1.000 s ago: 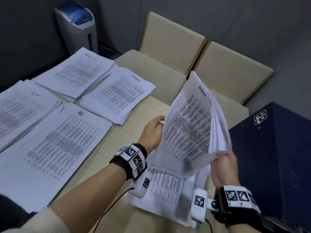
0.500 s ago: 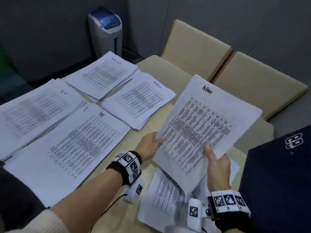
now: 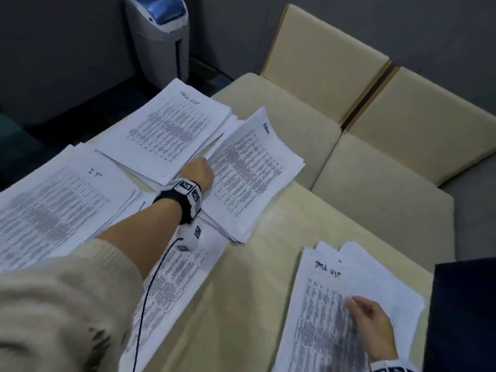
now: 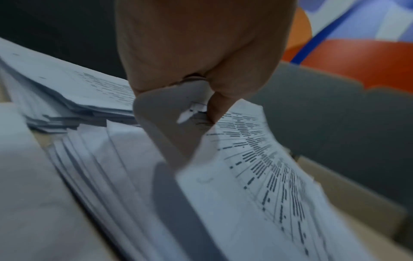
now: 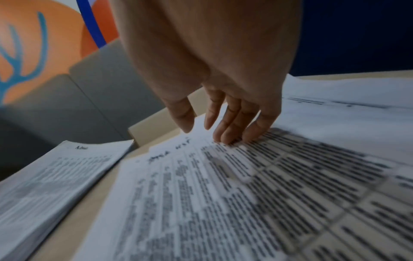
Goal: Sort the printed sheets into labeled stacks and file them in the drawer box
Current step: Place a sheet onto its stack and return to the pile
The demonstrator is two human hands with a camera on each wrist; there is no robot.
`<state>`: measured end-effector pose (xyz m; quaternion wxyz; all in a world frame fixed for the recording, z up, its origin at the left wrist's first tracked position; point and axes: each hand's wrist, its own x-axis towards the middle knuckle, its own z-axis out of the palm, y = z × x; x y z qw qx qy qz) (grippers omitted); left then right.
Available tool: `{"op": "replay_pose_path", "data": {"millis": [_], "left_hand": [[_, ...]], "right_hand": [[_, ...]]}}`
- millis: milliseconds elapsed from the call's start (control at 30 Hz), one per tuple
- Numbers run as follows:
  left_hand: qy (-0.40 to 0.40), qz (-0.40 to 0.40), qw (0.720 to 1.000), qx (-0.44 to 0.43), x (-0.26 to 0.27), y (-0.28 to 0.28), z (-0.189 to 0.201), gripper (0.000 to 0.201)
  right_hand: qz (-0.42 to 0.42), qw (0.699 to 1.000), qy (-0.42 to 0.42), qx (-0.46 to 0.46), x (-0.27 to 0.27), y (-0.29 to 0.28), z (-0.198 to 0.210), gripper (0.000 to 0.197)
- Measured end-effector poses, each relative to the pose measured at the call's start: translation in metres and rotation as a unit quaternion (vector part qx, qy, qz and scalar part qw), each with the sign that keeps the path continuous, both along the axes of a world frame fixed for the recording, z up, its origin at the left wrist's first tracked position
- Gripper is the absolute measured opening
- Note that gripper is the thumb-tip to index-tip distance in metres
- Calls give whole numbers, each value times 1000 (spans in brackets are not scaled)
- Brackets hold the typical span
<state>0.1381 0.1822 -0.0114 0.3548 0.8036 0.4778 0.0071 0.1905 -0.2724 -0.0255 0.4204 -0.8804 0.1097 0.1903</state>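
My left hand (image 3: 200, 167) reaches far across the table and pinches the near edge of a sheet labelled Admin (image 3: 249, 167), which lies curled on the Admin stack (image 3: 236, 229). The left wrist view shows thumb and finger of that left hand (image 4: 201, 106) closed on the Admin sheet's (image 4: 257, 167) edge. My right hand (image 3: 367, 315) rests with straight fingers (image 5: 225, 134) on the unsorted pile (image 3: 335, 304), whose top sheet reads Task List (image 5: 223, 185). Labelled stacks Task List (image 3: 166, 130), IT (image 3: 61, 205) and one under my forearm (image 3: 171, 277) lie to the left.
The dark blue drawer box (image 3: 461, 312) stands at the table's right edge beside the unsorted pile. Two beige chairs (image 3: 335, 71) are pushed up to the far side. A grey and blue bin (image 3: 161, 36) stands on the floor behind the stacks.
The left hand carried the Admin sheet from above the unsorted pile out to the Admin stack. The right hand let go of it and came down onto the unsorted pile.
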Motion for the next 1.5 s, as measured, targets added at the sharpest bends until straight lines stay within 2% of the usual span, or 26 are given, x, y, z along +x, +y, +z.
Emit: {"op": "replay_pose_path", "data": {"millis": [67,133,200,267,333,433,567,700,833,867,1000,1067,1133,1200,1267,1333,1367,1400,1433,1500], "left_hand": [[75,-7,994,73,6,3,-9,30],[110,11,978,176,12,-4,-17,46],[77,-15,966,248,18,-17,-16,50],[19,-63,961,270,24,-39,-12,46],[-29,-128,964,230,31,-69,-6,38],[-57,-237,965,100,30,-126,1,24],[64,-351,934,-19,10,-196,1,37],[112,-388,912,-65,-18,-250,-4,44],[63,-341,936,-51,-36,-282,1,16],[45,-325,944,-37,-37,-286,2,15],[-30,-276,960,-21,-45,-293,8,33],[-77,-260,960,-63,-48,-297,8,38],[-143,-211,955,-152,-51,-299,4,29],[-200,-158,932,-260,-53,-302,4,32],[-231,-117,904,-339,-54,-306,4,39],[-233,-89,900,-358,-52,-308,1,52],[-227,-83,904,-352,-51,-308,0,53],[-221,-76,909,-346,-50,-309,-4,46],[-211,-73,914,-340,-50,-310,-6,40],[-200,-62,924,-319,-50,-314,-10,40]], "right_hand": [[-11,1000,-1,-24,0,-3,-2,23],[-24,999,1,-42,0,-5,-5,25],[-33,998,3,-60,-1,-7,-9,28],[-46,996,-3,-77,-3,-11,-11,34],[-60,993,-10,-101,-8,-19,-13,39],[-71,987,-16,-143,-17,-36,-16,48],[-85,985,-10,-153,-21,-54,-14,56],[-72,993,21,-87,-20,-57,-8,54],[-36,998,54,14,-21,-62,-11,43],[-38,997,61,38,-21,-65,-11,41],[-56,987,99,114,-26,-79,-10,38],[-62,982,99,148,-28,-87,-11,46],[-60,979,93,173,-30,-94,-13,57],[-58,977,84,186,-33,-101,-12,57],[-60,980,69,178,-37,-109,-11,48],[-50,981,61,176,-41,-116,-10,51],[-43,984,53,166,-42,-120,-10,59],[-32,986,44,156,-44,-124,-9,61],[-24,988,31,147,-46,-127,-7,50],[-42,990,-16,137,-48,-134,-2,11]]}}
